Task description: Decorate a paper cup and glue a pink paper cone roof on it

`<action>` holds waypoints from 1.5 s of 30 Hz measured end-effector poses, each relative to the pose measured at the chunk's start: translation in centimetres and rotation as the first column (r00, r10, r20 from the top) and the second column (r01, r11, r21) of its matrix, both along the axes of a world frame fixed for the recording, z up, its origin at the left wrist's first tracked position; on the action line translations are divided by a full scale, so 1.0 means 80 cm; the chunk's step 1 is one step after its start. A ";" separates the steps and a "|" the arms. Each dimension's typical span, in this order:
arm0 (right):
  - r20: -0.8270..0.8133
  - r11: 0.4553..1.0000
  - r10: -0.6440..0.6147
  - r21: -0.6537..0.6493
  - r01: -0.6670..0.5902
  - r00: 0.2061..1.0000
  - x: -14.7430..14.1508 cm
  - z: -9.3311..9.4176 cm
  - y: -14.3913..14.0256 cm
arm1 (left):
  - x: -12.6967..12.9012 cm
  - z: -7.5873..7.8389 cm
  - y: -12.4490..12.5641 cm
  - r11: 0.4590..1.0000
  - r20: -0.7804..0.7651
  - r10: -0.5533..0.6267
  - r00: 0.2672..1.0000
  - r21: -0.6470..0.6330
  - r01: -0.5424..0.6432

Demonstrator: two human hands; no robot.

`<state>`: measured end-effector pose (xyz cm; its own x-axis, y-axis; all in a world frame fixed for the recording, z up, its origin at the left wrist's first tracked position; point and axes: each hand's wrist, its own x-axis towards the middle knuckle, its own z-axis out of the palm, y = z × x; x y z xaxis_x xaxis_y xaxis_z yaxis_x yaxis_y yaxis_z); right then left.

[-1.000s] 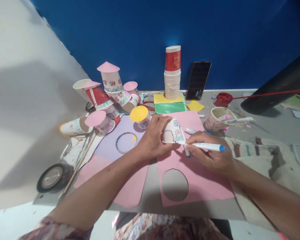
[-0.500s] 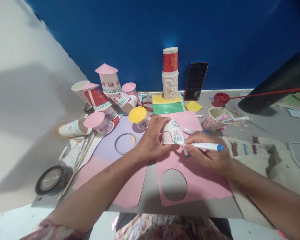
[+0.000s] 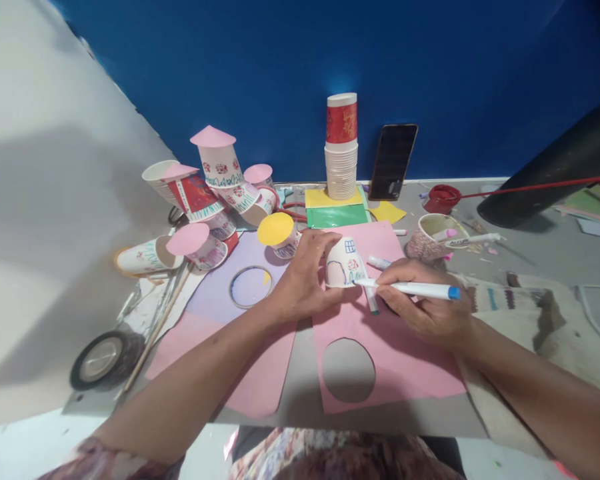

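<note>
My left hand [image 3: 307,277] grips a white paper cup [image 3: 344,260] from its left side, fingers behind and thumb near its lower edge. The cup bears a blue window, a door outline, small red flowers and green-blue strokes. In my right hand [image 3: 423,303] is a white marker pen [image 3: 420,289] with a blue end, its tip touching the cup's lower right. Pink paper [image 3: 395,373] with a round hole lies beneath both hands. Another marker [image 3: 371,300] rests on it just right of the cup, and a further pen [image 3: 379,263] lies partly behind my right hand.
Decorated cups with pink paper roofs [image 3: 213,137] stand at the left, near a yellow-topped cup [image 3: 276,230]. Clear tape [image 3: 103,360] lies front left. At the back are stacked cups [image 3: 341,170] and a phone [image 3: 394,162]; a pen cup [image 3: 425,239] and cloth [image 3: 510,340] are right.
My right hand and the marker have shifted slightly right, the tip moving along the cup's lower edge. My left hand keeps its hold on the cup.
</note>
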<state>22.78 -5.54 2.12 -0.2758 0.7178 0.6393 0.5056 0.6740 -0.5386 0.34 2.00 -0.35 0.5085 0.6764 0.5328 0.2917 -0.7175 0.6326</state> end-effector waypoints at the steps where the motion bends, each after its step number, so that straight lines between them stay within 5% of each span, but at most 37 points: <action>1: 0.007 1.000 0.010 -0.006 -0.010 1.000 0.000 0.001 0.000 | 0.000 0.000 0.000 1.000 -0.004 -0.003 1.000 0.000 0.003; 12: 0.036 1.000 0.001 0.008 -0.001 0.999 -0.001 0.003 -0.001 | 0.000 0.002 -0.001 0.999 0.003 0.019 1.000 -0.042 -0.019; 21: -0.163 0.992 -0.114 -0.071 0.103 0.980 0.006 -0.002 -0.001 | 0.000 -0.004 0.000 0.991 0.059 -0.013 0.998 -0.129 0.020; 34: -0.051 0.998 -0.011 -0.065 0.008 0.999 0.005 0.006 -0.001 | 0.001 0.001 -0.002 0.989 0.059 -0.013 0.998 -0.144 0.022; 45: -0.080 0.995 -0.054 -0.084 0.047 0.995 0.008 0.007 -0.001 | 0.000 0.000 0.001 0.989 0.062 -0.022 0.998 -0.146 0.031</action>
<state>23.45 -5.60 2.70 -0.1865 0.7801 0.5972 0.4895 0.6009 -0.6320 0.33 2.05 -0.33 0.4978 0.7363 0.4583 0.2321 -0.6222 0.7476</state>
